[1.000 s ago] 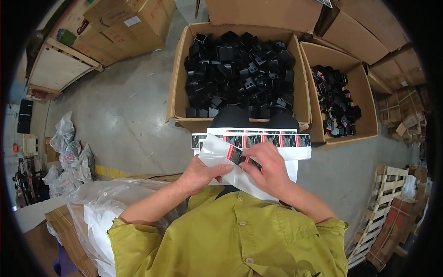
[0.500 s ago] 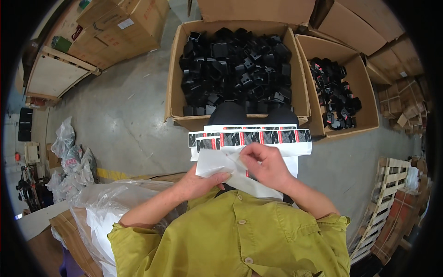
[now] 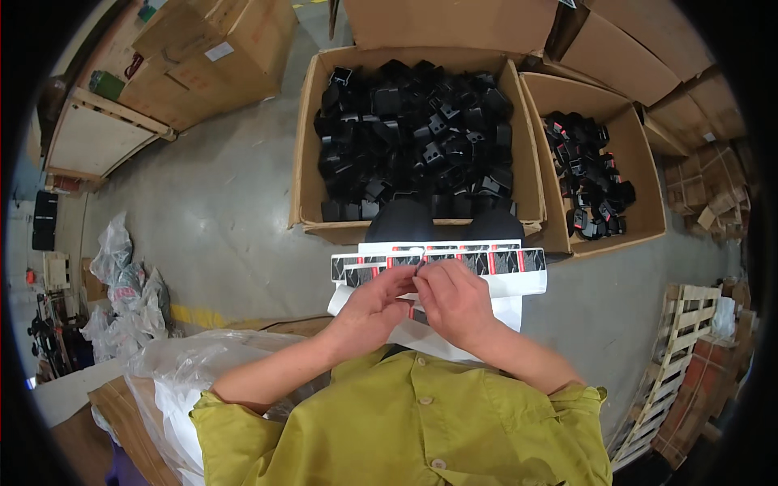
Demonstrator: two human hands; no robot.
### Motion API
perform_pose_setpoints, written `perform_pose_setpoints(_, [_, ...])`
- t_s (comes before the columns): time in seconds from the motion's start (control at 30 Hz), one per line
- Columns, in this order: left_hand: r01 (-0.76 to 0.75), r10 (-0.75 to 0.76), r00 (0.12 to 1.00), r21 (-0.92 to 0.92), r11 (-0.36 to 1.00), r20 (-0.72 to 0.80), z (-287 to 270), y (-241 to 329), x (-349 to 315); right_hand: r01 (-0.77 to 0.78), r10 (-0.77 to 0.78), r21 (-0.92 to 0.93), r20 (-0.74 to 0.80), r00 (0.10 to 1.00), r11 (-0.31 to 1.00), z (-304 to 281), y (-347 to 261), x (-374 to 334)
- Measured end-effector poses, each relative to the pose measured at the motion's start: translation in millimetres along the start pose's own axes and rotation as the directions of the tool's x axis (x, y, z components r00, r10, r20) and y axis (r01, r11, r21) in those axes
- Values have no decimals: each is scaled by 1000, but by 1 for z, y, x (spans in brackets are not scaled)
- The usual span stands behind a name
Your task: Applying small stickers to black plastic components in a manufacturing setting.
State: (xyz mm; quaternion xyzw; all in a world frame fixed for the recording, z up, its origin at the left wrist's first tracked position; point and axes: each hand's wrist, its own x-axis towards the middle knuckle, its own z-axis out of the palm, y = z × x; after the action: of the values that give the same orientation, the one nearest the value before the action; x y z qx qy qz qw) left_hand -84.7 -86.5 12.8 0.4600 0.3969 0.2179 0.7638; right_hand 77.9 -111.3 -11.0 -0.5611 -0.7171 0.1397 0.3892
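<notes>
label sheet [image 3: 433, 343] partly hidden by right hand [image 3: 458, 304], shirt [image 3: 421, 413] cut off below

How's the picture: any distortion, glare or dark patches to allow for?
Head view: edges bow toward the black rim, as on the pallet; head view: pale shine on the plastic; head view: black parts partly merge in darkness; head view: print on the labels too fine to read.

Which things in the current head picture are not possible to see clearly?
Head view:
What, if anything, left hand and right hand pinch: hidden by fingers.
Label sheets: partly covered by hands; print too small.
Black parts: lower ones buried under others.
Purple thing: cut off by lower edge.
</notes>
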Motion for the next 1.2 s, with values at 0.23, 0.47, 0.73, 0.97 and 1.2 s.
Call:
perform_pose_setpoints(0.23, [125, -124, 992, -28, 992, 18, -15, 10, 33, -77, 43, 119, 264, 964, 990, -11, 19, 20])
perform_pose_setpoints(0.47, [152, -200, 967, -271, 951, -161, -38, 14, 75, -178, 136, 170, 233, 963, 969, -2, 38, 51])
perform_pose_setpoints(0.73, [48, -36, 998, 205, 978, -59, -56, 8, 97, -123, 74, 225, 216, 974, 967, 8, 74, 82])
perform_pose_setpoints(0.97, [27, 295, 846, 588, 808, -444, -151, -39, 178, -195, 193, 244, 35, 981, 950, 9, 105, 84])
perform_pose_setpoints(1.2, [-347, -73, 932, 818, -459, 355, -184, -140, 251, -379, 350, 204, 163, 922, 903, -6, 114, 69])
